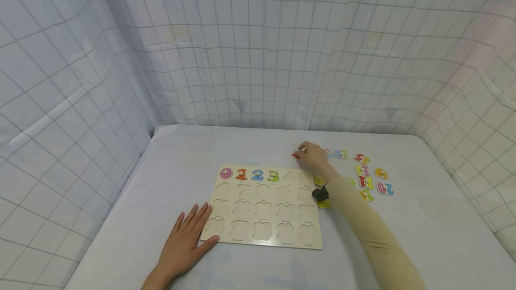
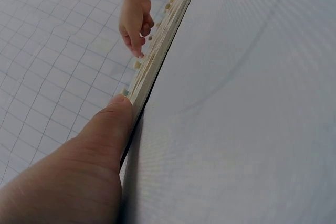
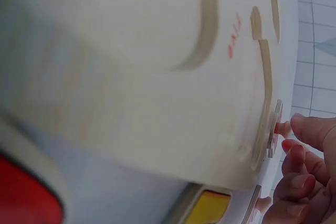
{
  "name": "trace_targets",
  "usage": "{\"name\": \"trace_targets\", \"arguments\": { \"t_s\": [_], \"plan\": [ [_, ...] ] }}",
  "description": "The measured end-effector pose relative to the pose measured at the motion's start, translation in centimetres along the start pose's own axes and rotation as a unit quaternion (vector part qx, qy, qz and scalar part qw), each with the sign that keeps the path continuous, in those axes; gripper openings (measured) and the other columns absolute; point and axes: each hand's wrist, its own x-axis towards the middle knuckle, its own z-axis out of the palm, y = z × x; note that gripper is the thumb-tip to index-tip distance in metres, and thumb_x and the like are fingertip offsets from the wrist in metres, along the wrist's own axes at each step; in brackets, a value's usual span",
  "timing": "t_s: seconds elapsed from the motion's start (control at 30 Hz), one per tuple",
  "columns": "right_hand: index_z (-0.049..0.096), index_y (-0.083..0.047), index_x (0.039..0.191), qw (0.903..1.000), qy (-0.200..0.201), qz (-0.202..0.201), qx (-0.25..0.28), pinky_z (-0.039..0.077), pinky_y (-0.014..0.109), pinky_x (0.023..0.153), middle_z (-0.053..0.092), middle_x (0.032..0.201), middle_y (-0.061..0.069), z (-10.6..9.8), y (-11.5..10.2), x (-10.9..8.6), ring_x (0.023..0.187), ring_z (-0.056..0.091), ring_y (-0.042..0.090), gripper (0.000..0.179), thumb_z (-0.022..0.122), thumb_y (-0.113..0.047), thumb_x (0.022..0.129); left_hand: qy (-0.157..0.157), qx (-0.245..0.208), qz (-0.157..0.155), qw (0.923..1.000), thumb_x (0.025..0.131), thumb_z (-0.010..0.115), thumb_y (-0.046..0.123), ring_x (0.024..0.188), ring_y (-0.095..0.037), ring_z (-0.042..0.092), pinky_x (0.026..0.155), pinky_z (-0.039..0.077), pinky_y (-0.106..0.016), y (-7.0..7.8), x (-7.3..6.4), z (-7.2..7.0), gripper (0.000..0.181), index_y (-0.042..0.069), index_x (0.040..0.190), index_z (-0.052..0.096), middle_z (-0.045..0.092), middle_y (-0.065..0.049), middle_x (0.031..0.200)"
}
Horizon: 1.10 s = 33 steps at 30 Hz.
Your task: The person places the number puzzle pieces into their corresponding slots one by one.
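Observation:
A wooden number puzzle board (image 1: 249, 210) lies on the table, with pieces 0 (image 1: 226, 173), 1 (image 1: 241, 174), 2 (image 1: 258, 175) and 3 (image 1: 273, 176) in its top row. My left hand (image 1: 183, 243) rests flat at the board's lower left corner, fingers spread along the left side and thumb at the front edge. Just beyond the board's far edge, my right hand (image 1: 314, 158) pinches a small red puzzle piece (image 1: 296, 156). The right wrist view shows this piece (image 3: 274, 129) nearly edge-on, its knob at the fingertips. Its number is hidden.
Several loose number pieces lie right of the board, among them an orange 9 (image 1: 380, 173), a red and yellow 11 (image 1: 365, 182) and a 15 (image 1: 362, 159). My right forearm (image 1: 367, 227) covers part of this group. White gridded cloth walls (image 1: 258, 57) surround the table.

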Motion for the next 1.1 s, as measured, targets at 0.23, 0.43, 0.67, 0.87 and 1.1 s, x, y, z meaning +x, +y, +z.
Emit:
{"name": "trace_targets", "arguments": {
  "t_s": [0.23, 0.43, 0.67, 0.87, 1.1],
  "plan": [
    [0.063, -0.007, 0.095, 0.9999, 0.003, 0.014, -0.006, 0.042, 0.032, 0.058, 0.062, 0.079, 0.005, 0.6, 0.3, 0.1, 0.066, 0.055, 0.02, 0.022, 0.063, -0.029, 0.092, -0.003, 0.001, -0.002, 1.0, 0.089, 0.053, 0.057, 0.14, -0.026, 0.022, 0.113, 0.007, -0.045, -0.1, 0.0, 0.1, 0.076, 0.013, 0.149, 0.034, 0.032, -0.003, 0.152],
    [0.061, -0.008, 0.092, 0.9997, 0.004, -0.002, -0.024, 0.041, 0.032, 0.055, 0.062, 0.077, 0.005, 0.6, 0.2, 0.2, 0.063, 0.053, 0.021, 0.02, 0.063, -0.028, 0.091, -0.005, -0.002, -0.004, 1.0, 0.09, 0.053, 0.057, 0.14, -0.026, 0.022, 0.112, 0.008, -0.046, -0.1, 0.1, 0.0, 0.077, 0.013, 0.149, 0.033, 0.032, -0.004, 0.152],
    [0.059, -0.01, 0.09, 0.9982, -0.005, -0.018, -0.057, 0.04, 0.031, 0.053, 0.059, 0.073, 0.003, 0.6, 0.3, 0.0, 0.061, 0.051, 0.019, 0.017, 0.06, -0.027, 0.093, -0.01, -0.006, -0.004, 0.9999, 0.09, 0.053, 0.057, 0.14, -0.027, 0.023, 0.112, 0.008, -0.046, 0.2, 0.0, 0.0, 0.076, 0.012, 0.149, 0.034, 0.032, -0.004, 0.151],
    [0.06, -0.011, 0.093, 0.9936, -0.034, -0.096, -0.05, 0.038, 0.028, 0.048, 0.056, 0.068, -0.001, 0.2, 0.2, -1.0, 0.055, 0.047, 0.016, 0.015, 0.06, -0.026, 0.094, -0.017, 0.003, -0.01, 0.9998, 0.09, 0.052, 0.059, 0.14, -0.026, 0.022, 0.112, 0.007, -0.045, 0.2, -0.2, 0.1, 0.077, 0.013, 0.149, 0.034, 0.032, -0.004, 0.151],
    [0.061, -0.014, 0.092, 0.978, -0.066, -0.191, -0.052, 0.032, 0.024, 0.043, 0.052, 0.067, -0.005, -0.6, -0.2, -2.7, 0.049, 0.042, 0.011, 0.012, 0.063, -0.026, 0.092, -0.017, 0.006, -0.009, 0.9998, 0.09, 0.051, 0.059, 0.14, -0.026, 0.02, 0.112, 0.007, -0.045, 0.0, 0.0, 0.0, 0.077, 0.013, 0.149, 0.033, 0.031, -0.003, 0.152]
  ]
}}
